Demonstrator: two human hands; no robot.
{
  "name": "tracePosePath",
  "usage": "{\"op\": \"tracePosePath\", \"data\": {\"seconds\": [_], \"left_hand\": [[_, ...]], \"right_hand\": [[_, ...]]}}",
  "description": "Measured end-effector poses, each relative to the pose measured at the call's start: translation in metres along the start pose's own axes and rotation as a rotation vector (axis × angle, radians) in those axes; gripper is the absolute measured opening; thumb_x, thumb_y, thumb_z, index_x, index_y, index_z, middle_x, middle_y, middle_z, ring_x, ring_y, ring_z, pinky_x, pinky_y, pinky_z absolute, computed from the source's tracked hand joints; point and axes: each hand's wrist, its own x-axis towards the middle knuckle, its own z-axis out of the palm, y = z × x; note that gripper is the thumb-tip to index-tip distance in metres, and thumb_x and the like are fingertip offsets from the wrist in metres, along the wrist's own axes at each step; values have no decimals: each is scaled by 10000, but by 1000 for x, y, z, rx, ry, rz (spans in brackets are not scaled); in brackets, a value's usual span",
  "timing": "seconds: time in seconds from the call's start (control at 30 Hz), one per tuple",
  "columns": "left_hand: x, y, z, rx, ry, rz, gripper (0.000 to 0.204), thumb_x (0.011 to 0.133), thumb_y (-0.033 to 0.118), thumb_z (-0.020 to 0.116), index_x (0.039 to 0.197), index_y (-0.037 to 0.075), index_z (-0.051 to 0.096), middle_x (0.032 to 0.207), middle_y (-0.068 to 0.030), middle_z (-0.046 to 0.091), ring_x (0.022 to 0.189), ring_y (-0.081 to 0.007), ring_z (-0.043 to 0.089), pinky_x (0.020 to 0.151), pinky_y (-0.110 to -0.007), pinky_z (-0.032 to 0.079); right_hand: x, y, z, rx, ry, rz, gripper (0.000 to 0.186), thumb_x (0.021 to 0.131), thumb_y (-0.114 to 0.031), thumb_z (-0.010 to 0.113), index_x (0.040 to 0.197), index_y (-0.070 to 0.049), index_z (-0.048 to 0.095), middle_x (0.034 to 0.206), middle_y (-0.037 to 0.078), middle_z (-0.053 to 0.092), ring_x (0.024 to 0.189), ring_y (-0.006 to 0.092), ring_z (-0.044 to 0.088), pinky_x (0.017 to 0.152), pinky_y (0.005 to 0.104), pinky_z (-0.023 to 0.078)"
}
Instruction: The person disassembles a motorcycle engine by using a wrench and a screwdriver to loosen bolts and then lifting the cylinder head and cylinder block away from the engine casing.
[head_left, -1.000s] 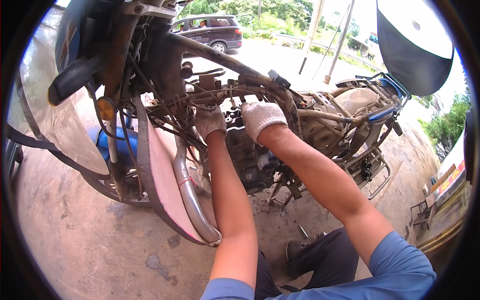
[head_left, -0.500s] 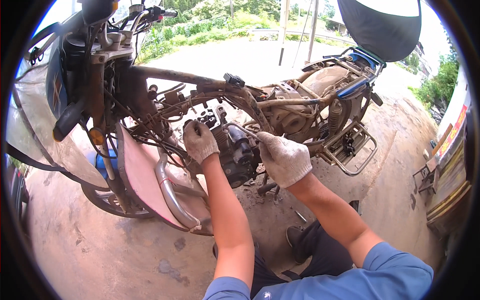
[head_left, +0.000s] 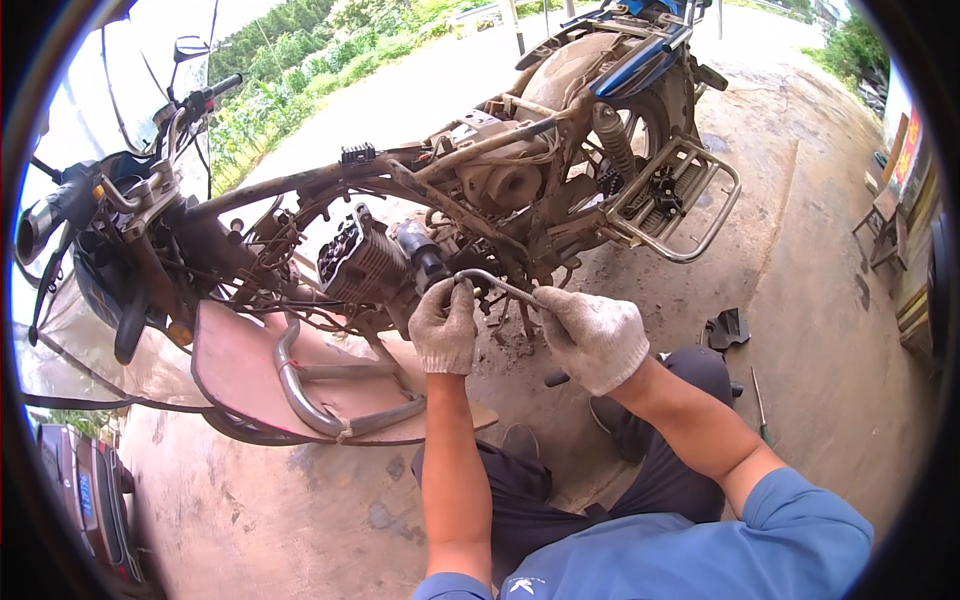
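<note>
Both my hands wear off-white knitted work gloves. My right hand (head_left: 595, 338) is closed round the straight shank of a bent metal wrench (head_left: 505, 286). At the wrench's curved end, the fingers of my left hand (head_left: 445, 328) are pinched together; the tip is hidden by the glove. Just beyond my hands is the finned engine (head_left: 362, 262) of a partly stripped motorcycle, its top uncovered. A dark cylindrical part (head_left: 422, 250) sits beside the engine fins, close to my left fingers.
A pinkish board (head_left: 235, 365) leans at the motorcycle's front, with a curved metal guard bar (head_left: 300, 390) against it. A screwdriver (head_left: 761, 405) and a black piece (head_left: 727, 328) lie on the concrete to the right. A metal rack (head_left: 690, 205) juts from the motorcycle's rear side.
My left hand has left the engine's top and come to the wrench's curved end. Both hands are now nearer me, off the engine. The view has shifted and turned.
</note>
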Motion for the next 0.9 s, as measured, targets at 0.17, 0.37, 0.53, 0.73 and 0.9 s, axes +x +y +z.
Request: {"op": "tracePosePath", "data": {"seconds": [0.17, 0.37, 0.53, 0.73, 0.9], "left_hand": [[9, 5, 2, -103, -78, -145, 202, 998, 135, 702, 1119, -24, 734, 811, -29, 680, 556, -58, 509, 504, -211, 393], [-46, 11, 42, 129, -457, -37, 219, 1024, 105, 636, 1176, -29, 719, 858, -31, 685, 599, -60, 541, 527, -227, 430], [-50, -13, 53, 187, -260, -94, 223, 1044, 119, 620, 1178, -30, 716, 837, -23, 665, 606, -67, 571, 531, -235, 464], [-44, -9, 41, 442, -316, 167, 229, 997, 87, 664, 1194, -18, 717, 1070, -124, 736, 935, -147, 682, 806, -273, 542], [-46, -5, 37, 80, -226, -16, 369, 945, -16, 704, 1310, -25, 654, 1021, -64, 703, 704, -62, 584, 610, -213, 488]], "right_hand": [[11, 40, -31, 145, 204, 385, 139, 927, -79, 722, 1054, -23, 711, 846, 165, 725, 686, 263, 722, 626, 359, 568], [-16, 62, 19, 1032, -209, 1037, 261, 977, -194, 732, 1170, -19, 723, 923, -2, 708, 773, 58, 616, 695, 252, 538], [-34, 60, 35, 1062, -327, 1105, 230, 994, -194, 683, 1161, -47, 742, 964, 19, 745, 837, 81, 650, 754, 259, 550], [-35, 57, 42, 896, -274, 989, 188, 982, -150, 681, 1108, -18, 730, 918, 37, 733, 817, 84, 618, 762, 288, 543], [-33, 54, 43, 934, -124, 1056, 161, 998, -142, 682, 1086, -17, 730, 938, -1, 713, 845, 75, 605, 775, 264, 526]]}}
